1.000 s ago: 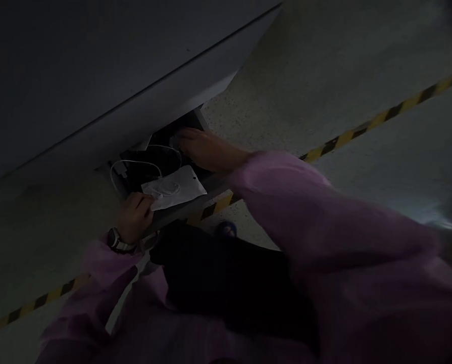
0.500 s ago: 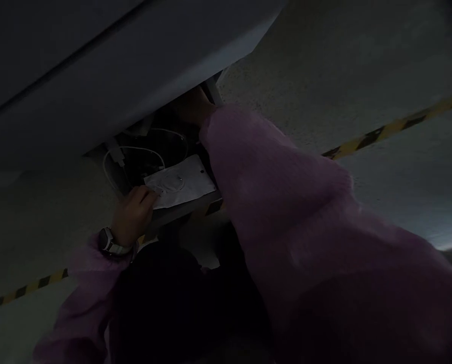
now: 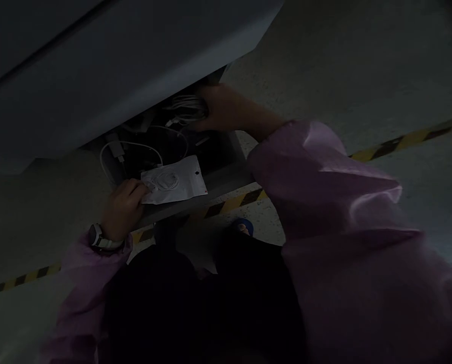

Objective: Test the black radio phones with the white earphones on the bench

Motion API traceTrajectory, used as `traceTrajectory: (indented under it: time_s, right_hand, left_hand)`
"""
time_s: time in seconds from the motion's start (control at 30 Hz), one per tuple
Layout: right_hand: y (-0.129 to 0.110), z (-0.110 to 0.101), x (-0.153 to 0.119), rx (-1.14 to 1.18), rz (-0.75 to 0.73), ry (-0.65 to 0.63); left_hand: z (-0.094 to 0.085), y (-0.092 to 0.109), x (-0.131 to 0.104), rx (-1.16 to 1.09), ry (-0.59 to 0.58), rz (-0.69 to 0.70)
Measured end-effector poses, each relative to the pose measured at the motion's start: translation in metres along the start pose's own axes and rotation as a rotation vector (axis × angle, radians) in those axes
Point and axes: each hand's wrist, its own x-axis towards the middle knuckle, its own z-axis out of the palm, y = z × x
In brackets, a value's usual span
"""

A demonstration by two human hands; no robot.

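An open drawer point(image 3: 229, 177) juts out beneath a grey cabinet or desk. My left hand point(image 3: 124, 210), with a watch on its wrist, is closed at the drawer's front left corner. Its fingers pinch the left edge of a white pouch point(image 3: 188, 179) that has a coiled cable showing through. At the back right of the drawer my right hand point(image 3: 221, 107) is wrapped round a bundle of white cable point(image 3: 188, 107); its fingertips are partly hidden. A white charger plug point(image 3: 115, 149) and a loose white cable point(image 3: 135, 144) lie along the drawer's left side.
The grey panel point(image 3: 153, 60) overhangs the back of the drawer. Yellow and black tape point(image 3: 233, 203) crosses the speckled floor below. My dark-clad legs point(image 3: 195, 303) are just in front of the drawer. The light is very dim.
My right hand has come out from under the panel, moving right and toward me, and the white cable bundle now shows in it. My left hand stays at the pouch.
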Motion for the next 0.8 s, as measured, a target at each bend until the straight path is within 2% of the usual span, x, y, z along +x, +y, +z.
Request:
traceTrajectory:
  time_s: [0.1,0.2,0.3,0.4,0.47,0.5,0.63,0.8]
  right_hand:
    - [-0.007,-0.01,-0.015,-0.086,0.089,0.057]
    - [-0.02,-0.017,-0.027,0.114,0.121,0.069]
    - [-0.034,-0.021,-0.034,0.28,0.069,0.031]
    - [-0.051,-0.019,-0.04,0.362,0.031,-0.041]
    - [-0.061,-0.013,-0.042,0.384,0.054,-0.097]
    - [-0.066,-0.009,-0.044,0.397,0.071,-0.135]
    - [-0.078,0.006,-0.044,0.463,0.043,-0.289]
    - [-0.08,0.016,-0.041,0.509,-0.092,-0.332]
  left_hand:
    - [-0.005,-0.003,0.0,-0.101,-0.073,0.005]
    - [-0.022,-0.004,0.003,-0.191,-0.165,0.019]
    - [-0.039,0.0,0.014,-0.365,-0.215,-0.083]
    - [-0.04,0.011,0.032,-0.613,-0.117,-0.351]
    - [-0.03,0.021,0.045,-0.746,-0.001,-0.526]
    - [-0.023,0.026,0.051,-0.818,0.042,-0.555]
    - [-0.002,0.045,0.065,-1.011,0.163,-0.519]
    - [0.011,0.05,0.063,-1.032,0.298,-0.494]
